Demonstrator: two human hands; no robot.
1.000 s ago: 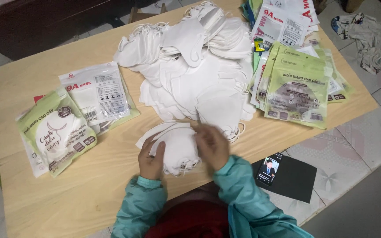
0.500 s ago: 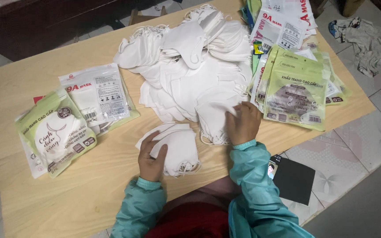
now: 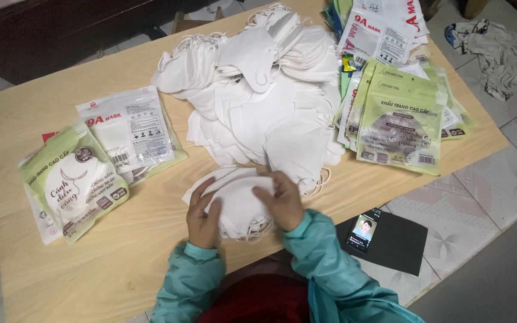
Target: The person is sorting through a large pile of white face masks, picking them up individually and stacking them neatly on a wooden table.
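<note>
your left hand (image 3: 203, 216) and right hand (image 3: 282, 200) at lower centre of the frame, fingers curled around a small stack of white masks (image 3: 240, 200) on the desk (image 3: 121, 263), big loose mask pile (image 3: 258, 101) above, filled green pouch (image 3: 73, 182) at left, green pouches (image 3: 399, 122) stacked at right

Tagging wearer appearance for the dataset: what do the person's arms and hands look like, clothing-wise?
Both hands, left hand and right hand, are bare: no gloves, and no rings or watch visible. Both arms wear long teal sleeves of a smooth jacket-like fabric, with gathered cuffs at the wrists.
</note>
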